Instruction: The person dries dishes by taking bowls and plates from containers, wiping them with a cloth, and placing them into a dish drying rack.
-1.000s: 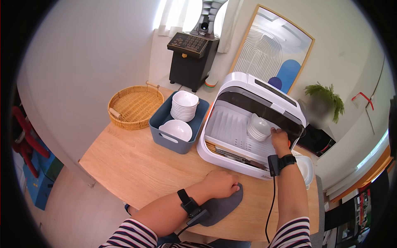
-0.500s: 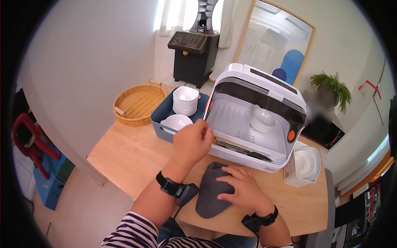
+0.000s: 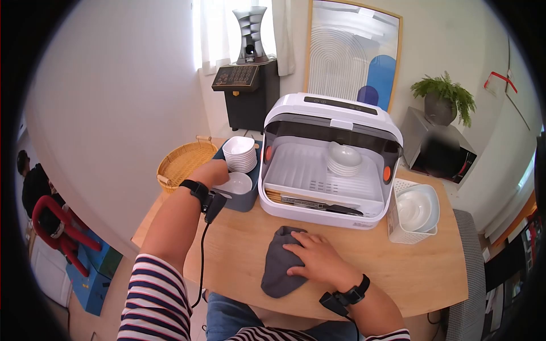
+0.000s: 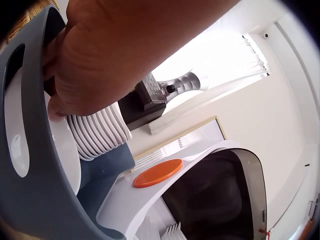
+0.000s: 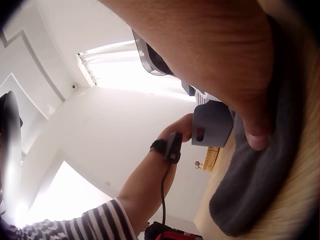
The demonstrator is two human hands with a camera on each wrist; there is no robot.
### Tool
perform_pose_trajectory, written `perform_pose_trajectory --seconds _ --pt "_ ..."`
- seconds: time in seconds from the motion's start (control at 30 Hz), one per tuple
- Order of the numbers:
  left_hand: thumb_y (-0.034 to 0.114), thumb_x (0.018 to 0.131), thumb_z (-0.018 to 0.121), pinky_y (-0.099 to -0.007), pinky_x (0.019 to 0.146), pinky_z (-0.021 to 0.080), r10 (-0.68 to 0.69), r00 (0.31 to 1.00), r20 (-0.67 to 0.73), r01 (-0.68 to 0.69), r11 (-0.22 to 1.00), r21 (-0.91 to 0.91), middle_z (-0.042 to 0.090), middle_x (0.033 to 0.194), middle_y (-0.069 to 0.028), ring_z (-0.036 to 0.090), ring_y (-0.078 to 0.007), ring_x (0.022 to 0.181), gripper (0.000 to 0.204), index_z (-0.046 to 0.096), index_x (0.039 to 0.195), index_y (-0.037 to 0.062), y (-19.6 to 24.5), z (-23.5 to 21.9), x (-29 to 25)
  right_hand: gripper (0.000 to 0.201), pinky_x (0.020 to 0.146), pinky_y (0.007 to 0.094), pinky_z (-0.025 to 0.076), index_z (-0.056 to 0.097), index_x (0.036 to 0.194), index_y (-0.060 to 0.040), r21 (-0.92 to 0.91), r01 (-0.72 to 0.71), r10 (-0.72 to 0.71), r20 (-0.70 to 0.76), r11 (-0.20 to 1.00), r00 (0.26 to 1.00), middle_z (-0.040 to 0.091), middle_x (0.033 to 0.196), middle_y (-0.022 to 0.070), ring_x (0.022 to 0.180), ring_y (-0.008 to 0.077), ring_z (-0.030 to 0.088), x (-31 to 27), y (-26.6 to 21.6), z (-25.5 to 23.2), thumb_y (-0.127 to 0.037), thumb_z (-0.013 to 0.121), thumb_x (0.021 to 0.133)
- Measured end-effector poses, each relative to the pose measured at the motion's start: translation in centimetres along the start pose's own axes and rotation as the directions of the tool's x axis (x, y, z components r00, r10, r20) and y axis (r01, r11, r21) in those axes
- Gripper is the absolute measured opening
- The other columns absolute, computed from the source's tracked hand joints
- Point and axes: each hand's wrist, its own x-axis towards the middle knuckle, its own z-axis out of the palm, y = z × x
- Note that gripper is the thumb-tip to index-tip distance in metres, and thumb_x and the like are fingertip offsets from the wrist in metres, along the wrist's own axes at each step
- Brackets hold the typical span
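My left hand (image 3: 211, 172) reaches into the blue-grey bin (image 3: 245, 203) and pinches the rim of a white bowl (image 3: 238, 183) at the bin's near side. In the left wrist view the thumb lies on the bowl (image 4: 67, 150), while the other fingers are mostly hidden. Behind it in the bin rises a stack of white bowls (image 3: 240, 154). My right hand (image 3: 321, 258) rests with spread fingers on a folded dark grey cloth (image 3: 278, 273) at the table's front.
A white dish cabinet (image 3: 318, 219) with its lid up holds several stacked small dishes (image 3: 344, 159), chopsticks and a dark knife. To its right stands a white perforated basket (image 3: 398, 232) with bowls. A wicker tray (image 3: 170, 166) lies left of the bin.
My right hand has left the dishes in the cabinet and come down onto the cloth. My left hand has gone from the cloth up and left to the bowl in the bin.
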Motion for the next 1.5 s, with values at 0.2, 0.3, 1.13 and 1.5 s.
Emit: perform_pose_trajectory --seconds 0.2,0.3,1.13,1.5 --pt "0.022 0.082 0.075 -0.042 0.088 0.054 -0.122 0.984 0.127 0.129 0.99 -0.052 0.071 0.11 -0.02 0.068 -0.0355 0.104 0.034 0.073 0.107 -0.0005 0.0 -0.3 -0.3 0.062 0.114 0.047 0.031 0.06 0.135 -0.0133 -0.01 0.004 -0.004 0.007 1.0 1.0 0.043 0.151 0.0182 0.14 0.0377 0.037 -0.1 0.1 0.2 -0.04 0.076 0.082" --pt "0.018 0.079 0.076 -0.0419 0.085 0.055 -0.13 0.99 0.061 0.129 0.991 0.021 0.072 0.104 -0.0194 0.069 -0.0347 0.101 0.029 0.075 0.102 -0.0001 -0.2 0.6 -0.1 0.061 0.114 0.0471 0.031 0.06 0.135 -0.0134 -0.003 -0.007 0.007 0.003 1.0 1.0 0.043 0.151 0.0176 0.14 0.0374 0.038 0.0 0.3 0.5 -0.04 0.076 0.082" --pt "0.01 0.087 0.056 -0.0405 0.087 0.051 0.158 0.954 -0.256 -0.298 0.391 -0.871 0.067 0.103 -0.0238 0.067 -0.0333 0.098 0.041 0.048 0.125 -0.0017 11.8 5.8 -10.9 0.036 0.088 0.0409 0.054 0.064 0.11 -0.0065 0.208 -0.088 0.222 -0.812 0.974 0.54 0.059 0.125 0.0153 0.112 0.0343 0.061 -0.7 0.7 -5.3 -0.018 0.077 0.078" --pt "0.064 0.095 0.051 -0.0387 0.101 0.05 0.762 0.64 -0.098 0.292 -0.36 -0.886 0.05 0.142 -0.0087 0.051 -0.0198 0.132 0.084 0.027 0.154 0.0092 15.5 8.2 -13.6 0.033 0.094 0.0414 0.052 0.07 0.104 -0.0087 0.176 0.065 0.074 -0.682 0.982 0.728 0.054 0.134 0.0183 0.117 0.0376 0.058 -0.3 1.4 -4.1 -0.017 0.085 0.075"
